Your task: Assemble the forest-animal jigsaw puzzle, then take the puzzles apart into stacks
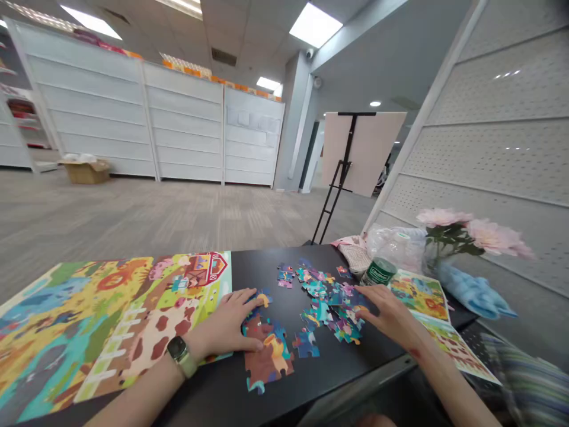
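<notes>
My left hand (233, 320), with a watch (178, 349) on the wrist, rests at the left side of a joined puzzle section (264, 362) showing a brown bear. Its fingers are stretched out and apart, the fingertips on a blue and orange puzzle piece (265, 298) at the section's top edge. A single blue puzzle piece (306, 343) lies just right of the bear section. Spread over the right edge of a heap of loose puzzle pieces (326, 305), my right hand (386, 309) touches some of them with its fingertips.
Finished farm and animal puzzle pictures (164, 320) cover the left of the black table (249, 264). A green-labelled bottle (381, 267), a pink flower vase (433, 252), a blue cloth (475, 290) and a picture sheet (422, 299) stand or lie on the right.
</notes>
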A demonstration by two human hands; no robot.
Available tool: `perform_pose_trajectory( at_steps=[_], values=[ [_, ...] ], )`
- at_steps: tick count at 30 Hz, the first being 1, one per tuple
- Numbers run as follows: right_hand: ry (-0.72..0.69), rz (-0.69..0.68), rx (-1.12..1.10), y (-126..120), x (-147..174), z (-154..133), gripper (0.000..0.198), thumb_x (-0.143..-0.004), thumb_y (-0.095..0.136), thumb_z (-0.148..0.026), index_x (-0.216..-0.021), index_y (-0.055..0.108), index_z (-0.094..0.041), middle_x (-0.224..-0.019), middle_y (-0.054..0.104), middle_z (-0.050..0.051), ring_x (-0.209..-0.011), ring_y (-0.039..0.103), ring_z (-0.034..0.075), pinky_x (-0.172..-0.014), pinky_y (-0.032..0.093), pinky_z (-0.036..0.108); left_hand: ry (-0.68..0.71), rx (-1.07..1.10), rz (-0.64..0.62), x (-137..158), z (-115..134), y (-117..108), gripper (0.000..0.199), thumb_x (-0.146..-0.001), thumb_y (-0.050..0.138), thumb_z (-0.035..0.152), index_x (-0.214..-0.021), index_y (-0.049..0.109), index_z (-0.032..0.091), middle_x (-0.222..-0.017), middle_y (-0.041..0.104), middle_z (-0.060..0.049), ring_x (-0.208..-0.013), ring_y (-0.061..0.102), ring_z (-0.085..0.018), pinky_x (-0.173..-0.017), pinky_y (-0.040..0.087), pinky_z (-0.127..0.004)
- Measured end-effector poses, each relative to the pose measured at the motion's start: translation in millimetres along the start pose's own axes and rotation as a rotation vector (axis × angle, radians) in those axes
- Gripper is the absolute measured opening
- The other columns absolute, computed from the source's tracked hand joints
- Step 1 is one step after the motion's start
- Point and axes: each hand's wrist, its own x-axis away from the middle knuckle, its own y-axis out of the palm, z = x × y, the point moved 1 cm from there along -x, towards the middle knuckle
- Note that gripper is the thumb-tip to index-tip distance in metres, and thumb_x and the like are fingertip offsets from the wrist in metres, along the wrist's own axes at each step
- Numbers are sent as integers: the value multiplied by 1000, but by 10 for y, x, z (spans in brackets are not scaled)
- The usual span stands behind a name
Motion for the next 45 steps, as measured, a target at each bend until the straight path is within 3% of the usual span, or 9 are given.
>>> perform_pose_trajectory(
  at_steps=[4, 9, 17, 20, 23, 31, 35, 41, 45],
  values=[
    [-101, 144, -6, -22, 56, -276, 40, -88, 67, -38, -125, 63, -25, -116, 67, 10, -111, 61, 27, -98, 50, 44, 5, 3, -3, 3, -13, 8, 90, -70, 77, 62, -147, 45, 29, -158, 35, -13, -144, 32, -39, -116, 27, -56],
    [149, 189, -221, 295, -80, -665, 43, -90, 61, -38, -131, 58, -25, -117, 63, 10, -93, 64, 23, -82, 53, 38, 12, 12, 7, 6, -2, -9, 92, -68, 79, 63, -146, 46, 28, -158, 36, -14, -144, 32, -40, -116, 28, -57],
    [394, -93, -960, 867, -646, -1519, 26, -81, 62, -40, -99, 61, -21, -59, 50, -7, -52, 51, 13, -52, 41, 25, 22, 17, 16, -7, 29, -39, 96, -66, 73, 73, -145, 47, 26, -156, 38, -16, -142, 33, -42, -113, 29, -60],
    [389, -132, -1068, 954, -817, -1712, 21, -74, 66, -35, -86, 54, -23, -49, 44, -11, -47, 46, 11, -50, 37, 23, 24, 22, 37, -13, 3, -17, 99, -66, 70, 77, -144, 48, 22, -155, 39, -17, -142, 34, -42, -114, 28, -59],
    [423, -180, -1130, 1053, -889, -1766, 29, -68, 69, -35, -89, 56, -22, -56, 55, -8, -52, 55, 13, -55, 45, 26, 25, 27, 50, -16, -22, 7, 102, -66, 68, 79, -145, 47, 19, -155, 39, -18, -142, 35, -41, -115, 27, -58],
    [530, -211, -1091, 1158, -798, -1754, 47, -65, 72, -38, -107, 60, -22, -67, 56, -7, -54, 64, 16, -53, 53, 29, 38, 33, 61, -15, -28, 13, 102, -67, 67, 80, -145, 47, 17, -155, 39, -19, -142, 35, -40, -115, 27, -57],
    [433, -213, -940, 1181, -782, -1723, 27, -75, 66, -42, -90, 63, -20, -57, 62, -4, -55, 65, 18, -54, 49, 28, 32, 29, 51, -14, -35, 16, 102, -68, 66, 81, -146, 45, 18, -155, 38, -19, -142, 34, -41, -115, 27, -58],
    [407, -181, -799, 1208, -780, -1726, 26, -77, 67, -45, -75, 54, -22, -60, 69, 0, -59, 66, 19, -56, 44, 27, 19, 10, 32, -13, -31, 18, 103, -68, 66, 80, -148, 43, 18, -157, 36, -18, -143, 31, -40, -116, 25, -56],
    [330, -155, -536, 1124, -782, -1814, 24, -77, 68, -42, -69, 56, -23, -64, 65, 0, -62, 62, 18, -59, 41, 28, 30, 2, 29, -11, -13, 0, 102, -70, 66, 80, -148, 42, 20, -156, 37, -18, -143, 32, -40, -116, 26, -56]
  ],
)
